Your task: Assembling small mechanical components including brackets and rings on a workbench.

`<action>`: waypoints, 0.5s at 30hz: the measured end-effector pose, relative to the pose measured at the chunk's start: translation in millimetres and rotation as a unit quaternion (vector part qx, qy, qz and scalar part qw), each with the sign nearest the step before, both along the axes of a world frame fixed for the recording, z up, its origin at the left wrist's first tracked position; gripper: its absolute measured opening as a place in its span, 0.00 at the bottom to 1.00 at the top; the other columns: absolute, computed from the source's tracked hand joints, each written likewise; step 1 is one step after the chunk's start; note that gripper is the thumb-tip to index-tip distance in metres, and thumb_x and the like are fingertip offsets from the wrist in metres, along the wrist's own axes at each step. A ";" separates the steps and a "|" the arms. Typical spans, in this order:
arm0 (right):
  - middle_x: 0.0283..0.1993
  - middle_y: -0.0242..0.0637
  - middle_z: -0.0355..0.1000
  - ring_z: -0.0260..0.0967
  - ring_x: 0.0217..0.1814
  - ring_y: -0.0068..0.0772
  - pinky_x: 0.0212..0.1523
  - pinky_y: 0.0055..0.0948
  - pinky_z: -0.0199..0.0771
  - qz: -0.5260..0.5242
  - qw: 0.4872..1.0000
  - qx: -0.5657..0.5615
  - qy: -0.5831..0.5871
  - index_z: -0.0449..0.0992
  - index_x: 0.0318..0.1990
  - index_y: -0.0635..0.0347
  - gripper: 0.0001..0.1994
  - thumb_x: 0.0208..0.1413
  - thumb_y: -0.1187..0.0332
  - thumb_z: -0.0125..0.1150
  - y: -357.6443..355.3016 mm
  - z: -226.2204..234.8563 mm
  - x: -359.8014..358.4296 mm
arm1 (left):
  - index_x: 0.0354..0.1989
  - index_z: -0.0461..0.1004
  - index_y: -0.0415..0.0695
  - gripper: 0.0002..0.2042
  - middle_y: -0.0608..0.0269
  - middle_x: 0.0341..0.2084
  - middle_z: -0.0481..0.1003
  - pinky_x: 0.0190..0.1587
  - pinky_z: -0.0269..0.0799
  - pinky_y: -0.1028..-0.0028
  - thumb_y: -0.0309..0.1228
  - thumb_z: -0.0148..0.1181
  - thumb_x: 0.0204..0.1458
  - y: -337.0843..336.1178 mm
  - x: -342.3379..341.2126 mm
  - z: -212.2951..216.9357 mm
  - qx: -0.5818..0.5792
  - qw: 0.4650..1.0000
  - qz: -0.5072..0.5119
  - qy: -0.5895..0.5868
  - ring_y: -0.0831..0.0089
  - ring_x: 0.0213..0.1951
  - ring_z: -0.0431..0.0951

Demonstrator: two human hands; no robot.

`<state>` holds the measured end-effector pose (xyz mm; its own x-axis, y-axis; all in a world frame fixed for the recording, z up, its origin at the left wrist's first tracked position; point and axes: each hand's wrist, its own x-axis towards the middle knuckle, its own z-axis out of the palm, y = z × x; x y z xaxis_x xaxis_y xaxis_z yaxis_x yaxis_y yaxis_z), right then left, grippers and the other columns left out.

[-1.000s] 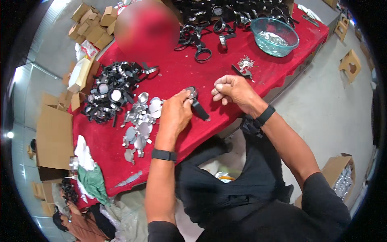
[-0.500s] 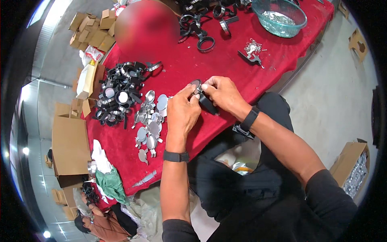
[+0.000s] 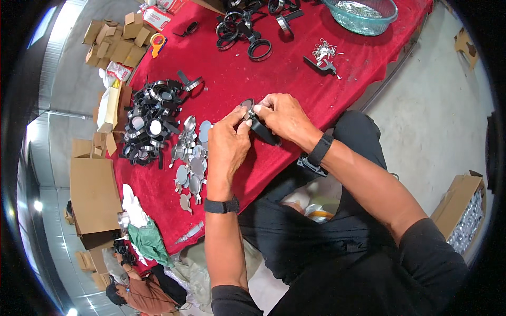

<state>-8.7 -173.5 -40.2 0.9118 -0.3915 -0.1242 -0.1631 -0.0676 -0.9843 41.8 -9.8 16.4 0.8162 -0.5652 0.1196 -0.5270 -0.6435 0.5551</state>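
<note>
Above the red cloth, near the table's front edge, both my hands hold a black part with a round metal-rimmed end and a stubby black handle (image 3: pixel 265 132). My left hand (image 3: pixel 227 145) pinches the round end from the left. From the right, my right hand (image 3: pixel 287 117) presses thumb and fingers against the same part, where a small silvery piece shows. Fingers hide most of the joint between them. Just left of my left hand lies a pile of grey metal discs with tabs (image 3: pixel 196 167). Farther left is a heap of black ring parts with handles (image 3: pixel 150 121).
More black rings (image 3: pixel 259 49) lie at the far side. A teal plastic bowl (image 3: pixel 363 23) holds small metal pieces; silvery clips (image 3: pixel 324 50) and a black bracket (image 3: pixel 320 67) lie nearby. Cardboard boxes (image 3: pixel 95 189) flank the table's left. A person (image 3: pixel 150 292) sits at lower left.
The whole view has shifted slightly, so the table's things sit a little higher and farther left. My hands keep the same hold on the black part. A blurred patch at the far side is gone.
</note>
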 end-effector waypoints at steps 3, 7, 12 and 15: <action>0.34 0.55 0.83 0.84 0.39 0.51 0.43 0.48 0.79 0.011 1.000 -0.011 0.001 0.85 0.37 0.66 0.16 0.61 0.58 0.67 -0.4 1.4 -1.3 | 0.59 0.82 0.36 0.17 0.41 0.58 0.81 0.68 0.73 0.65 0.28 0.63 0.63 1.6 0.3 -1.1 0.005 1.000 -0.007 -0.005 0.54 0.63 0.81; 0.33 0.55 0.82 0.83 0.38 0.52 0.43 0.49 0.79 0.004 1.000 -0.012 -0.011 0.85 0.37 0.67 0.16 0.61 0.59 0.67 0.3 -2.4 0.5 | 0.58 0.82 0.36 0.17 0.41 0.57 0.82 0.67 0.73 0.65 0.27 0.63 0.63 -5.0 -8.4 0.5 0.002 1.000 0.015 -0.017 0.54 0.62 0.82; 0.33 0.56 0.82 0.83 0.38 0.53 0.43 0.49 0.79 0.001 1.000 -0.023 -0.007 0.85 0.37 0.67 0.16 0.61 0.58 0.67 1.0 2.8 -2.1 | 0.56 0.82 0.36 0.17 0.38 0.54 0.81 0.60 0.78 0.59 0.26 0.60 0.61 -9.2 -10.7 0.7 -0.011 0.999 0.028 -0.025 0.43 0.56 0.83; 0.33 0.56 0.82 0.83 0.38 0.54 0.43 0.50 0.79 0.002 1.000 -0.017 -0.016 0.85 0.37 0.67 0.16 0.62 0.59 0.66 0.6 0.2 -0.8 | 0.56 0.83 0.37 0.17 0.38 0.53 0.82 0.59 0.78 0.59 0.26 0.60 0.61 -12.7 -12.5 3.5 -0.004 0.999 0.036 -0.015 0.43 0.55 0.84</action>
